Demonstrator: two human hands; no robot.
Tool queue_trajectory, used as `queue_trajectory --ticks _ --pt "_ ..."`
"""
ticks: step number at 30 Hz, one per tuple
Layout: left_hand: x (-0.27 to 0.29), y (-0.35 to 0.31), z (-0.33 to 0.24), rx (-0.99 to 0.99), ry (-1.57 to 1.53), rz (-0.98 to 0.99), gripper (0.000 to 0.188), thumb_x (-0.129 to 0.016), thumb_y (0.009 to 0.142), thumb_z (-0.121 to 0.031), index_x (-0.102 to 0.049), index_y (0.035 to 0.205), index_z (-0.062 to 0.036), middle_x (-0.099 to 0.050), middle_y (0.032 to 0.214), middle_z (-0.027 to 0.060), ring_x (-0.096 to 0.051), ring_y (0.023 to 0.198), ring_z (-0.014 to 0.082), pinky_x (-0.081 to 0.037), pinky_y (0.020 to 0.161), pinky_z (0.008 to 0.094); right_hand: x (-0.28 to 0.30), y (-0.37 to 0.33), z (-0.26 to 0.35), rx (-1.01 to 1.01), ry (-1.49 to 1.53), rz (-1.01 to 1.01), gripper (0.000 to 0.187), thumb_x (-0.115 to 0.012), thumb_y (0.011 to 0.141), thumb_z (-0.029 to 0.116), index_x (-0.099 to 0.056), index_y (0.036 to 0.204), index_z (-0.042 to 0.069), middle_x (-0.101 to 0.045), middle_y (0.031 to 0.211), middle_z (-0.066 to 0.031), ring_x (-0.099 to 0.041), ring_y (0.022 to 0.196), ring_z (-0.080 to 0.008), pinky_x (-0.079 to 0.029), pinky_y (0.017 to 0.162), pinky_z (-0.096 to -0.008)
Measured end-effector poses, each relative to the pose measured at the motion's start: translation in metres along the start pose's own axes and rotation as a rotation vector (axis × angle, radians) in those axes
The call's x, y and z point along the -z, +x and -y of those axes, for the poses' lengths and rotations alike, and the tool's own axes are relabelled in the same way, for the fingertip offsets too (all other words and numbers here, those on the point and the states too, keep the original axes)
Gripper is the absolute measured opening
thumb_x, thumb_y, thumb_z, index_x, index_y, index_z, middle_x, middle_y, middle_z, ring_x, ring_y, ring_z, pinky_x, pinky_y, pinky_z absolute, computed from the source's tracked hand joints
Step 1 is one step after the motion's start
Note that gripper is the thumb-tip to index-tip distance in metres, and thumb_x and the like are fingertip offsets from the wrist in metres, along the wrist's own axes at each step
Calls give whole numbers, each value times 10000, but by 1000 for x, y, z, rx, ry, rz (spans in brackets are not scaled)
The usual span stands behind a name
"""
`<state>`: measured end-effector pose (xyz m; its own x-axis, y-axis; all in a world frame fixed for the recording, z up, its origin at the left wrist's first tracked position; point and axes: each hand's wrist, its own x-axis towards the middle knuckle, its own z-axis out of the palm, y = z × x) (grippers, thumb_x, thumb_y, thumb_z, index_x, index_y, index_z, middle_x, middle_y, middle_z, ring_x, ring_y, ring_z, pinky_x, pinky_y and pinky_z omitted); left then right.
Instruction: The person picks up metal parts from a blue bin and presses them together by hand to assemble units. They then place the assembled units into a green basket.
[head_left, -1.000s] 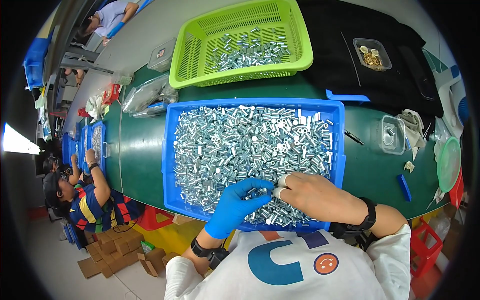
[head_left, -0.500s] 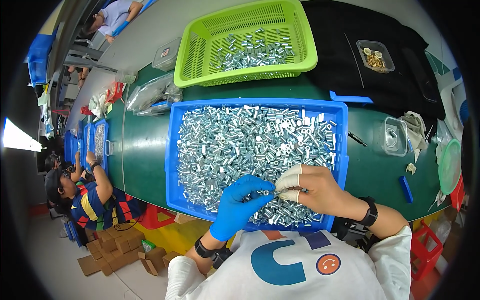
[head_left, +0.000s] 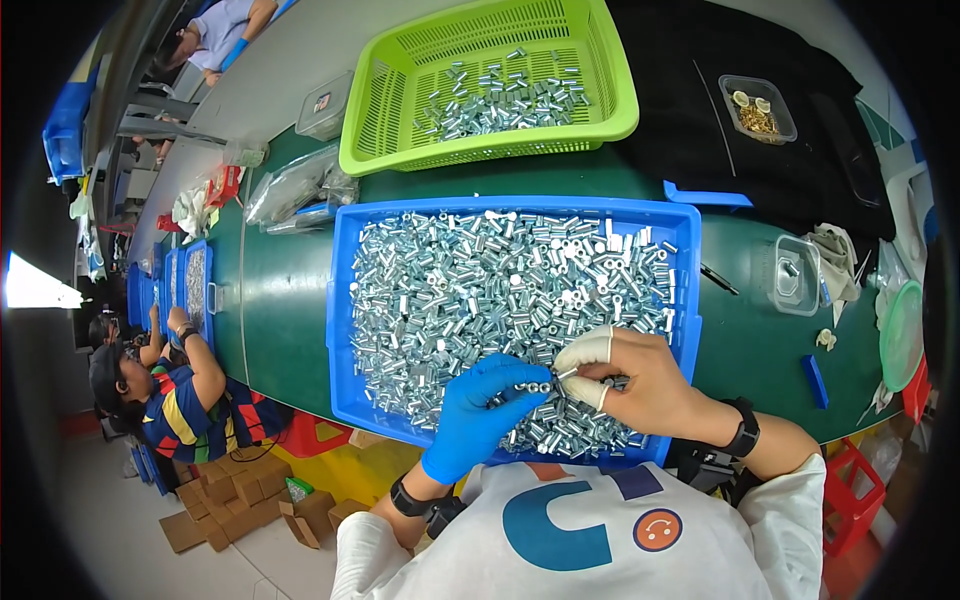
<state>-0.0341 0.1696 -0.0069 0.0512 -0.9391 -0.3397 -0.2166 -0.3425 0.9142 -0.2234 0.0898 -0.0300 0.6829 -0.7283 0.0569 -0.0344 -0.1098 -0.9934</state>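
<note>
A blue tray full of small shiny metal sleeves lies in front of me. Over its near side, my left hand, in a blue glove, pinches a short row of sleeves between thumb and fingers, their round ends showing. Close beside it, my right hand, with white covers on its fingertips, grips a single sleeve between thumb and forefinger. That sleeve sits right by the row. The right hand's other fingers are partly hidden.
Beyond the tray stands a green basket with more sleeves. Clear plastic boxes, a pen and blue strips lie to the right; plastic bags lie left. Another person sits far left, near cardboard boxes.
My right fingers have drawn slightly apart from my left hand, and a sleeve now shows in their pinch. The row of sleeves in my left hand has come into view.
</note>
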Motion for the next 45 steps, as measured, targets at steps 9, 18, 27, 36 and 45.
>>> queue_trajectory --ticks 9,18,27,36,45 --pt "0 -1 7 -120 118 -16 234 -717 727 0 -699 949 -71 -634 917 53 -596 773 129 -455 619 234 1 0 -3 -231 170 122 152 -640 815 -15 -634 964 11 -649 937 -89 -654 819 -143 -553 723 -260" --pt "2 -2 5 -164 269 16 249 -716 741 -20 -677 980 -75 -631 922 53 -590 720 110 -458 577 222 -1 0 -6 -226 119 136 138 -647 810 -15 -643 946 12 -648 925 -92 -655 822 -150 -553 719 -261" --pt "-4 -3 2 202 -214 95 273 -653 844 -119 -573 1095 -45 -598 947 41 -559 778 77 -454 604 225 0 -1 2 -152 55 102 142 -654 808 9 -648 949 26 -644 916 -87 -656 806 -170 -549 698 -277" --pt "21 7 16 -104 -1170 280 60 -581 850 -56 -584 911 -54 -568 792 73 -563 691 144 -435 566 234 12 9 -2 266 -781 173 171 -704 731 100 -682 897 70 -614 852 -46 -570 794 -176 -477 621 -309" --pt "0 10 14 -384 380 84 176 -652 825 -224 -645 923 -78 -570 672 70 -553 496 196 -415 422 307 16 7 -16 279 -755 148 181 -695 731 140 -649 881 48 -551 795 -84 -538 707 -250 -457 597 -356"
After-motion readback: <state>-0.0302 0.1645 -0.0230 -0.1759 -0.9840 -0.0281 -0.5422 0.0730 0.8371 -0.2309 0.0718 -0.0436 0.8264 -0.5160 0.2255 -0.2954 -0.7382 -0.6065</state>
